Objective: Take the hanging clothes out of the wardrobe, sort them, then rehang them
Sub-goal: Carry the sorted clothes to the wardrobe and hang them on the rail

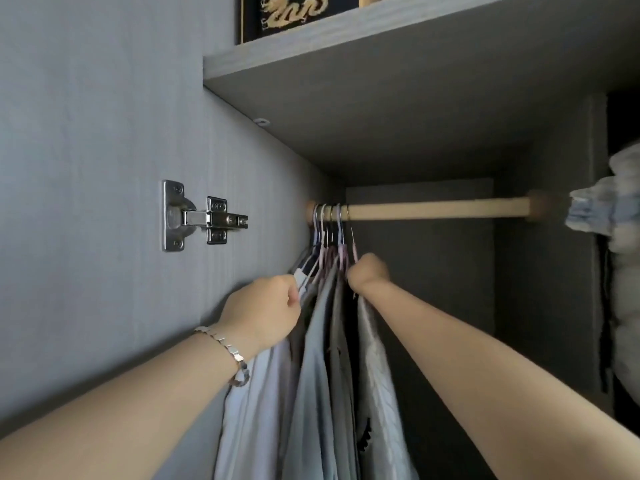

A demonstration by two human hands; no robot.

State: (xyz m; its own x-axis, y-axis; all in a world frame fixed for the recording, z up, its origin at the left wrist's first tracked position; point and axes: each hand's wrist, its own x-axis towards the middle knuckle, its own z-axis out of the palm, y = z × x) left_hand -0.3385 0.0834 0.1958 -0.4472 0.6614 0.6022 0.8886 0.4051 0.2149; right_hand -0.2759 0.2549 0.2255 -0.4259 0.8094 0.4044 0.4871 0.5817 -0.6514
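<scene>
So the clothes [322, 358] are all in the wardrobe, bunched up hard against the left end of the wooden rod [433, 208], right beside the grey side panel [86, 133]. It's mostly pale stuff, light blue and grey shirts by the look of it, with something darker tucked in between. The hangers [329, 233] are thin ones, pinkish and white, with their hooks packed tight together on the rod.

2 hands are up in there. The left hand [263, 306], with a silver bracelet [228, 355] on the wrist, has its fingers [293, 294] curled in, pinching the edge of the leftmost pale garment just under its hanger. The right hand [369, 271] is a fist wrapped round the neck of the rightmost hanger. That hanger's hook is over the rod, just apart from the others, and a light shirt hangs down below the fist.

Other bits: a metal door hinge [197, 216] is screwed to the side panel. There's a shelf [346, 39] above the rod with a black thing with a gold dragon [294, 12] sitting on it. At the far right edge is a crumpled bundle of pale fabric [616, 209] near the rod's other end, can't tell what it is.
</scene>
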